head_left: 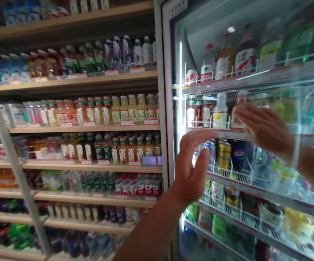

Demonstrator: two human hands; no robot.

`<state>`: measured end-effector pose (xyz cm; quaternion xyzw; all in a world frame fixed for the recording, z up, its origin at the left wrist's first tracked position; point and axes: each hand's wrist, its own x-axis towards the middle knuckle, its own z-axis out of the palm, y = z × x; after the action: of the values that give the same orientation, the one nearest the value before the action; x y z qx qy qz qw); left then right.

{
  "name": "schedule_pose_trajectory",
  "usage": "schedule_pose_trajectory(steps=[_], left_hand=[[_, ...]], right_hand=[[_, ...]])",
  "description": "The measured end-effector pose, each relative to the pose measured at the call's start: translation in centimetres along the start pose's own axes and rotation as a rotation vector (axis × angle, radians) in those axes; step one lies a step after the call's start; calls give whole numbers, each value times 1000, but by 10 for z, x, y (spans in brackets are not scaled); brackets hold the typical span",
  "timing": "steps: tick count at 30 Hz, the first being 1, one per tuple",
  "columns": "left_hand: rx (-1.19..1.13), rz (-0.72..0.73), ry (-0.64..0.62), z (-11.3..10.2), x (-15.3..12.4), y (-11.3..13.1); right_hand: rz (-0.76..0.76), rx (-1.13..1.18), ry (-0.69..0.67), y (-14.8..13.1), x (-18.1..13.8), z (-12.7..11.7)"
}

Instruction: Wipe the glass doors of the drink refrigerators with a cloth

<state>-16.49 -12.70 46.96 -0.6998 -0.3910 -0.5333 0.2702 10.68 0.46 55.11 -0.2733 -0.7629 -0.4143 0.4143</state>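
In front of a lit drinks fridge (167,90), both of my hands are raised. My left hand (192,165) is nearest the fridge's left side, its thumb apart from the bent fingers, with nothing in it. Higher and to the right, my right hand (265,130) has its fingers stretched out and slightly blurred, also holding nothing. Behind that right hand, a bottle with a pinkish cap (241,97) is partly hidden. A white-capped bottle with a yellow label (221,110) stands between the hands' level and the upper rack. Whether either hand touches the fridge glass, I cannot tell.
Gold cans (224,154) and a dark Pepsi bottle (238,155) stand on a wire rack lower in the fridge. Larger soda bottles (245,52) fill the top rack. To the left, wooden shelves (91,128) hold rows of bottled drinks, with a slanted metal post (12,156) before them.
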Motion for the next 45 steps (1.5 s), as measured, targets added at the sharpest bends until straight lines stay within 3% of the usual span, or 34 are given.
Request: schedule_pose_trajectory(steps=[3, 6, 8, 11, 13, 14, 18, 23, 25, 28, 33, 38, 42, 43, 45], left_hand=[[6, -56, 67, 50, 37, -28], [178, -84, 7, 105, 53, -66], [269, -58, -9, 132, 52, -85], [356, -19, 87, 150, 44, -97], [381, -2, 144, 153, 40, -98], [386, 6, 158, 154, 39, -98], [380, 14, 175, 153, 40, -97], [362, 8, 169, 154, 40, -98], [359, -3, 160, 154, 40, -98], [351, -11, 154, 154, 40, -97], [354, -24, 141, 154, 40, -96], [371, -28, 141, 155, 40, -97], [374, -31, 141, 155, 41, -97], [374, -30, 141, 155, 41, -96], [371, -30, 140, 155, 41, -96]], right_hand=[[148, -81, 120, -12, 3, 4], [-109, 5, -60, -25, 2, 20], [-182, -1, -92, -24, 7, 25], [-13, -93, 130, -16, 21, 25], [55, -124, 227, -16, 29, 27], [24, -120, 209, -19, 31, 29], [-238, -44, -5, -33, 44, 39], [44, -59, 197, -41, 71, 49], [-69, -39, 120, -47, 73, 55], [-288, -3, -46, -51, 70, 56], [69, -19, 173, -40, 67, 43], [-262, 23, -73, -34, 49, 36], [0, -85, 166, -17, 34, 21], [11, -90, 183, -13, 29, 17], [-126, -42, 70, -6, 18, 11]])
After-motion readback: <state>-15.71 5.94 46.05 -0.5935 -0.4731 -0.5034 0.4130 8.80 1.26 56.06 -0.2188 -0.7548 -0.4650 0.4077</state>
